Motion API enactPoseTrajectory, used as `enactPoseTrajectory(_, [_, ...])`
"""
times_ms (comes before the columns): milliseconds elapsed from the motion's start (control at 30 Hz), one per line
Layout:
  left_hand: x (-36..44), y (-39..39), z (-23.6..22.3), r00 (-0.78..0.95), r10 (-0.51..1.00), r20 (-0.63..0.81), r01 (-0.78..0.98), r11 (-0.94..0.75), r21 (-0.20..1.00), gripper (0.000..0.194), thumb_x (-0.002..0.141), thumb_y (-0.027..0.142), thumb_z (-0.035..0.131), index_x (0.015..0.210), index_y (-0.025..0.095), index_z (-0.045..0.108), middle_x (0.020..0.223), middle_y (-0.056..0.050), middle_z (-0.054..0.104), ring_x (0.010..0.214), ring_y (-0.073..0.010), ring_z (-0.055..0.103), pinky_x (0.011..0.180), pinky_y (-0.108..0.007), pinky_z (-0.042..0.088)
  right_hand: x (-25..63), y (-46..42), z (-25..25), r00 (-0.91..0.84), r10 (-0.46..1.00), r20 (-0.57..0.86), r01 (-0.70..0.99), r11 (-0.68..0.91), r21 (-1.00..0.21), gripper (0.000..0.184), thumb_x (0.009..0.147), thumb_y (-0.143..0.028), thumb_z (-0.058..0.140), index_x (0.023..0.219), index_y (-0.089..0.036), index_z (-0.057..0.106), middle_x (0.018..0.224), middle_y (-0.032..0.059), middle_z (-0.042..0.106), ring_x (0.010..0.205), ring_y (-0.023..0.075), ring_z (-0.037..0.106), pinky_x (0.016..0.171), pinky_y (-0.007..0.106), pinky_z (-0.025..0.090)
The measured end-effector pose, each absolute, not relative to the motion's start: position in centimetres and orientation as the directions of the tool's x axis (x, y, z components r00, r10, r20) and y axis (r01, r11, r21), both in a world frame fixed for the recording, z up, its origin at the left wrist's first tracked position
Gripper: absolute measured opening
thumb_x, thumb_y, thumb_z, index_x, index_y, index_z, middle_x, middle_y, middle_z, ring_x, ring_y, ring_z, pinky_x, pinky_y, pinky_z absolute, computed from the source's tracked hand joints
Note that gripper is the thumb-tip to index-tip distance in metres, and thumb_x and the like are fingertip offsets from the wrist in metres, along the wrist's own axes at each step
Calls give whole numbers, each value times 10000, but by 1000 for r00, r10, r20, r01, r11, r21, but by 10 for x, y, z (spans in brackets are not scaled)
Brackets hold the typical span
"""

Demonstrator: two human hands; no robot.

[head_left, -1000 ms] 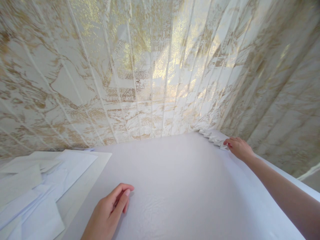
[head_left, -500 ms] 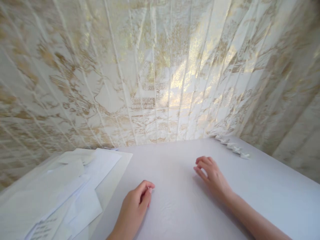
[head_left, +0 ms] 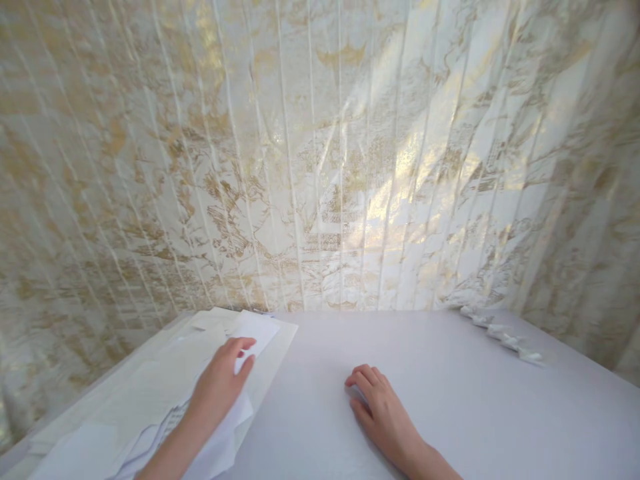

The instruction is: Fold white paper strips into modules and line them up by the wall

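Observation:
My left hand (head_left: 223,379) is over the pile of loose white paper sheets (head_left: 145,377) at the left, thumb and fingers apart above the upper sheets. Whether its fingertips touch the paper I cannot tell. Part of the pile is hidden under the hand and forearm; one sheet near the wrist bears dark writing. My right hand (head_left: 380,413) rests low over the white tabletop (head_left: 300,413), its fingers loosely curved and the thumb apart from them. Nothing shows in either hand.
Several small folded white paper pieces (head_left: 503,335) stand in a row at the table's back right. Behind the table hangs a white and gold patterned curtain (head_left: 310,167), which also wraps round the right side.
My left hand has moved left and away from me, from the tabletop to above the papers, and its fingers have parted. My right hand has come nearer. The view has tilted up.

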State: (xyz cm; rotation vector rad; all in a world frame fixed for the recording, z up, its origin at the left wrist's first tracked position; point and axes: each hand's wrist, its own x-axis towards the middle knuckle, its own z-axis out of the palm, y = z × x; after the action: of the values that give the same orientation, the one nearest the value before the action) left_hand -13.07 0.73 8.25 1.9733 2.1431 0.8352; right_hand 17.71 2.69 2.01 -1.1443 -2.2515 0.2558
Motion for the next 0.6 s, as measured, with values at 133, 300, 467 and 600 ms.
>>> enactPoseTrajectory(133, [-208, -23, 87, -322, 899, 297, 934, 251, 252, 617, 856, 394, 341, 1299, -14, 474, 1320, -272, 521, 1223, -447, 479, 1026, -570, 345, 180, 30, 15, -446, 783, 433, 663, 614, -428, 384, 746, 38, 446, 995, -215, 591, 1031, 65, 622, 939, 250, 566, 844, 405, 469])
enactPoseTrajectory(300, [-243, -58, 61, -422, 889, 178, 903, 396, 166, 754, 783, 510, 402, 1282, -41, 526, 1261, -291, 600, 1139, -483, 551, 931, -582, 419, 179, 32, 11, -463, 761, 455, 650, 641, -410, 360, 758, 17, 443, 973, -224, 602, 1017, 61, 633, 924, 254, 586, 824, 406, 480])
enactPoseTrajectory(467, [-250, -64, 54, -411, 903, 129, 905, 386, 180, 671, 819, 491, 391, 1313, 59, 531, 1328, -181, 613, 1188, -354, 583, 968, -452, 451, 182, 31, 9, -472, 743, 474, 653, 656, -378, 325, 778, -10, 452, 958, -231, 608, 1005, 59, 641, 914, 258, 610, 826, 414, 490])
enactPoseTrajectory(600, [-251, -66, 59, -414, 902, 121, 900, 385, 204, 472, 881, 352, 410, 1228, 82, 581, 1227, -170, 681, 1084, -301, 659, 921, -434, 477, 185, 28, 8, -470, 736, 488, 662, 659, -357, 308, 790, -22, 440, 952, -227, 604, 998, 60, 645, 904, 249, 619, 829, 416, 501])
